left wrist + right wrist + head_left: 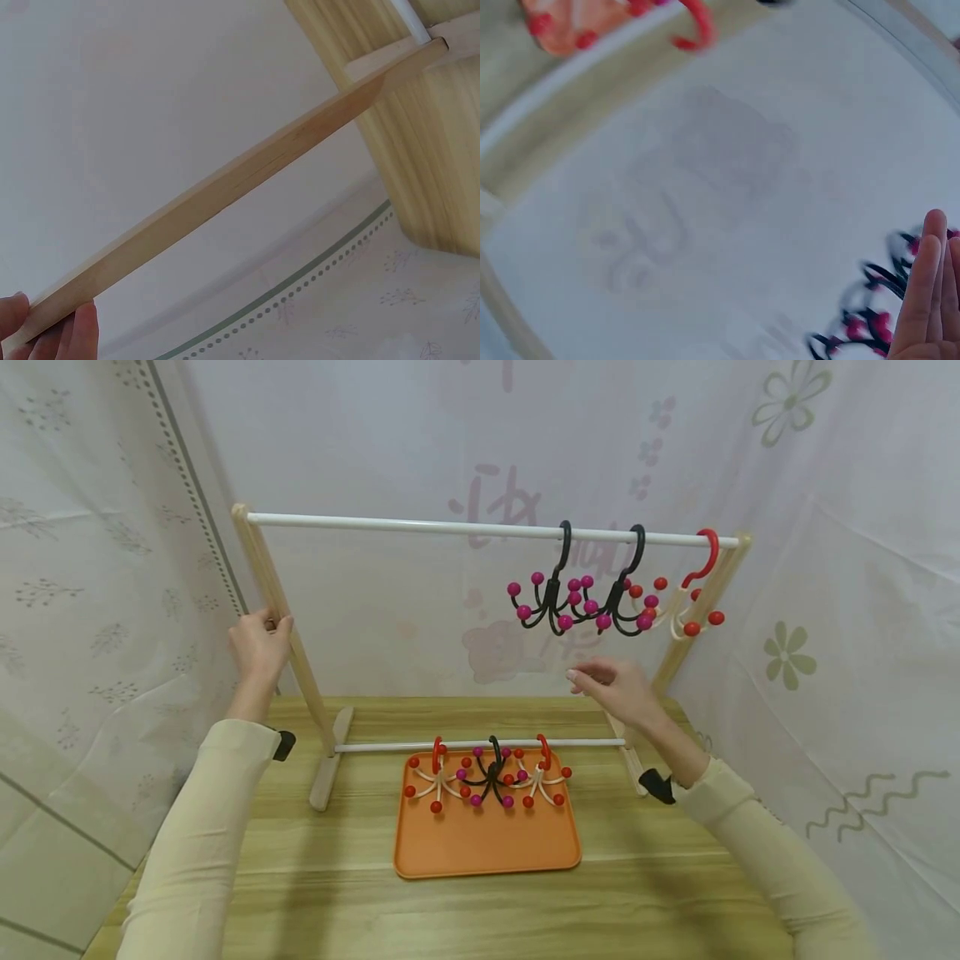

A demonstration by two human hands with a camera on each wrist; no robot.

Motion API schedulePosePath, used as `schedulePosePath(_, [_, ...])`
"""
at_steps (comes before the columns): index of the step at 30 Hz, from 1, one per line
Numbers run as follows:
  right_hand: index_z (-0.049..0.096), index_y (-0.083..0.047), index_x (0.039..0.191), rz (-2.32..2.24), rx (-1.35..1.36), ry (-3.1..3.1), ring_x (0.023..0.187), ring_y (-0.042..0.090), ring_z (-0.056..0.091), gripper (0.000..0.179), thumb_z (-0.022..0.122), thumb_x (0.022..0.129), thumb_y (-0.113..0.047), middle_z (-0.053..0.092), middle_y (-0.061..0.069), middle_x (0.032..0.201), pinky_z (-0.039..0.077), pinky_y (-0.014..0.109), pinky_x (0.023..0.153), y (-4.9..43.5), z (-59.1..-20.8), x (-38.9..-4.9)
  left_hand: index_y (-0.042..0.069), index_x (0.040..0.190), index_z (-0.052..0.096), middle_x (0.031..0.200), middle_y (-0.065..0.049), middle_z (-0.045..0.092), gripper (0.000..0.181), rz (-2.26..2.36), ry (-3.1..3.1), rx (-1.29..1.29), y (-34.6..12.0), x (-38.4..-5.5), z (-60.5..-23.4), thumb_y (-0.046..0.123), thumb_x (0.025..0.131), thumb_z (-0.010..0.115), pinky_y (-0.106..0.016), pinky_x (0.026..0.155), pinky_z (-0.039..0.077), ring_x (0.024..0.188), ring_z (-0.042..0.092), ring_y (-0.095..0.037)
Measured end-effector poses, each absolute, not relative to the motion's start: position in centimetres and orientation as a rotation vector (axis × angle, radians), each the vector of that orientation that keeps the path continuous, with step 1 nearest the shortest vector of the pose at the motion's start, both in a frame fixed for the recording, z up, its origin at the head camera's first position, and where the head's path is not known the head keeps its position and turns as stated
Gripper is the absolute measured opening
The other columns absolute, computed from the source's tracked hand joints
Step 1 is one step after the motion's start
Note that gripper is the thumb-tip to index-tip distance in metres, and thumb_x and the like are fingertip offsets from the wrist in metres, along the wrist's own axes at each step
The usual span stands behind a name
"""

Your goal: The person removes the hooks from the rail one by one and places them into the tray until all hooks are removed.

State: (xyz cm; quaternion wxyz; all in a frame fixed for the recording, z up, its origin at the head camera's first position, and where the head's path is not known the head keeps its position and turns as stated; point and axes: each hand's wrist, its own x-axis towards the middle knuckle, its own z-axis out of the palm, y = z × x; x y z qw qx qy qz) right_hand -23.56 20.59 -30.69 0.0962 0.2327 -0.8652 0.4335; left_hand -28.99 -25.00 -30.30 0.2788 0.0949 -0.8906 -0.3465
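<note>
My left hand [261,643] grips the left wooden post [210,187] of a hanging rack, thumb on one side and fingers on the other. The right hand [615,689] is in the air, holding nothing, just below the hanging hooks; its fingers look straight and together in the right wrist view. From the white top rail [405,526] hang two black multi-arm hooks with magenta balls, one [552,593] left of the other [617,597]. A cream multi-arm hook [678,602] with a red hanger and red balls hangs farthest right, by the right post.
An orange tray [487,847] lies on the wood-grain table [360,893]. On its far part rest a black hook [492,772] and two cream hooks, left [438,781] and right [538,779]. A white lower bar [382,747] crosses behind. Patterned curtains [862,568] surround the table.
</note>
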Motion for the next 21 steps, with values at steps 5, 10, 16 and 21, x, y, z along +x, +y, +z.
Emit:
schedulePosePath(5, [0.063,0.002,0.098,1.216,0.742,-2.455,0.069,0.015,0.061,0.021,0.058,0.086,-0.015,0.065,0.010,0.083,0.047,0.024,0.061,20.7,-27.5,-24.4,-0.002,0.078,0.051,0.089,-0.024,0.060,0.028,-0.951,-2.397,0.267,-25.0,-28.9,-30.3,0.021,0.092,0.043,-0.033,0.056,0.034,0.067,0.045,-0.025])
schedulePosePath(10, [0.064,-0.002,0.100,1.154,0.601,-2.423,0.071,0.014,0.060,0.029,0.058,0.086,-0.027,0.065,0.009,0.084,0.044,0.025,0.064,20.6,-24.6,-25.1,-0.002,0.078,0.051,0.089,-0.023,0.060,0.028,-0.945,-2.392,0.284,-25.0,-29.0,-30.3,0.021,0.092,0.045,-0.032,0.055,0.034,0.065,0.045,-0.024])
schedulePosePath(16, [0.062,-0.007,0.107,1.121,0.410,-2.432,0.077,0.016,0.060,0.041,0.056,0.084,-0.040,0.064,0.005,0.090,0.044,0.026,0.064,19.6,-22.4,-26.1,-0.001,0.077,0.052,0.087,-0.022,0.061,0.028,-0.938,-2.390,0.291,-25.0,-29.0,-30.3,0.022,0.092,0.046,-0.030,0.052,0.034,0.061,0.044,-0.020])
schedulePosePath(21, [0.061,-0.007,0.109,1.132,0.351,-2.423,0.077,0.015,0.060,0.040,0.057,0.084,-0.038,0.062,0.004,0.099,0.046,0.025,0.061,18.5,-21.7,-27.1,-0.001,0.076,0.051,0.085,-0.022,0.060,0.028,-0.935,-2.388,0.281,-25.0,-29.1,-30.3,0.022,0.091,0.046,-0.030,0.051,0.033,0.061,0.043,-0.021])
